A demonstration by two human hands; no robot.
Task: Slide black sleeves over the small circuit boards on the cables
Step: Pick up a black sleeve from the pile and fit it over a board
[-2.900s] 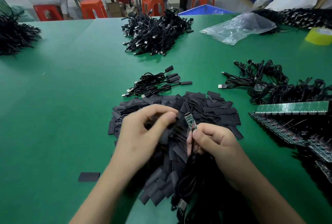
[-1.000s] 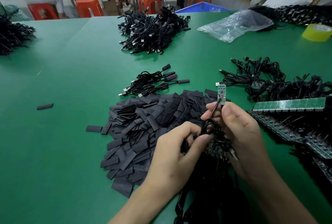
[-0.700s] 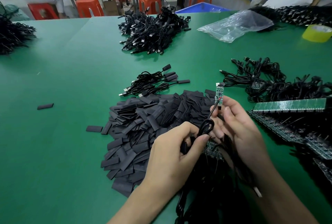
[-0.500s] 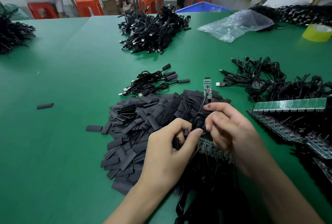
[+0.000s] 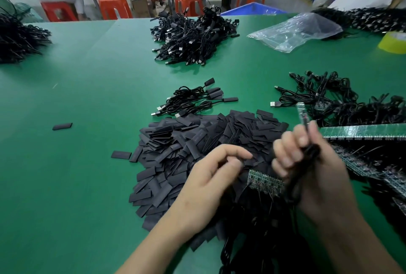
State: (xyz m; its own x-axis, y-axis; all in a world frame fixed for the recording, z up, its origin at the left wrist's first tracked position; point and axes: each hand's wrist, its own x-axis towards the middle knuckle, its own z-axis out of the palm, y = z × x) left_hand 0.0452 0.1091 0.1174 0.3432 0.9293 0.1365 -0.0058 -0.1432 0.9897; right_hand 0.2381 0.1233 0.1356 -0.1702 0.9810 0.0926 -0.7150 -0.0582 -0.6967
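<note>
Over the black sleeve pile (image 5: 197,137), the left hand (image 5: 211,177), now off the cable (image 5: 310,151), curls to pick; a pinch cannot be confirmed. The right hand (image 5: 307,170) grips the cable, its circuit board (image 5: 301,112) upright, unsleeved

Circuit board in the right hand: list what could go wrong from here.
1. The right hand grips only the cable, so the bare circuit board sticks up unsupported and may wobble as a sleeve goes on.
2. The left hand is over the overlapping sleeve pile; it could lift two sleeves at once.
3. The cable runs down into a tangle beside the board strip and might snag.
</note>
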